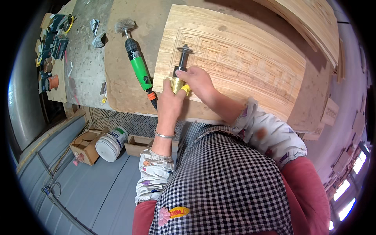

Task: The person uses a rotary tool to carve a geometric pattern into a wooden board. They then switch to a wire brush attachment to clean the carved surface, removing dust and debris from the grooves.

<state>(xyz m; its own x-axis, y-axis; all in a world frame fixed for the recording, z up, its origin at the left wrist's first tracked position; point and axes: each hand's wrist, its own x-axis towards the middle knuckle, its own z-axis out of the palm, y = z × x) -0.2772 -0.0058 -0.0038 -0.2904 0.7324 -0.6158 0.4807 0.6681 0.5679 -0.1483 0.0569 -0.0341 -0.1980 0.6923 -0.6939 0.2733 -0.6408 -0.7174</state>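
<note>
Both hands grip a handheld rotary tool with a brass-coloured body [178,84], a black neck and a small disc at its tip. My left hand [169,100] is closed around the lower body. My right hand [199,83] holds it higher up, its thumb on the black collar. Something yellow [185,89] shows between the hands; I cannot make out what it is. The tool lies over the left part of a pale wooden panel [243,43] carved with a geometric fret pattern. Left of the panel rests a green power tool [140,70] with a wire brush [126,26] on its end.
Small boxes [60,45] and an orange roll [52,82] sit at the bench's far left. Crumpled grey pieces [98,39] lie nearby. More wooden boards [309,23] stand at the upper right. Below the bench are a white bucket [107,149] and a wooden box [87,145].
</note>
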